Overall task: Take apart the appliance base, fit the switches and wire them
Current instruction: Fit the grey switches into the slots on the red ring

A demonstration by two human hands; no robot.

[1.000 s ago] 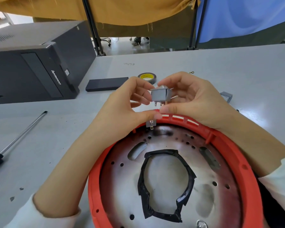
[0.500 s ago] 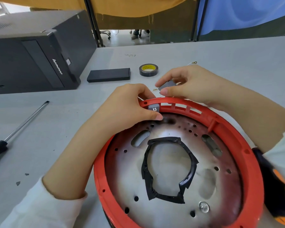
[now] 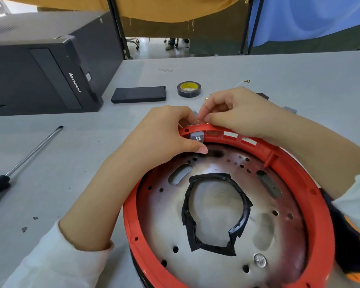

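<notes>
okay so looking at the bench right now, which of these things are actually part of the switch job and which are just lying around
In the job:
red base
grey switch seated in its rim
left hand, at the rim by the switch
right hand, fingers pinched over the rim
loose wire

Probably lying about:
tape roll
screwdriver
black box
computer tower

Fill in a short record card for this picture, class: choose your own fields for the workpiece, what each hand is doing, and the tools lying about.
workpiece: red appliance base, upside down on the grey table
part being fitted: grey switch seated in the far rim
left hand: grips the rim at the switch, thumb inside
right hand: fingers curled at the rim's outer side beside the switch
inside base: metal plate with black tape round its central opening
tools: screwdriver to the left; tape roll beyond the hands
</notes>
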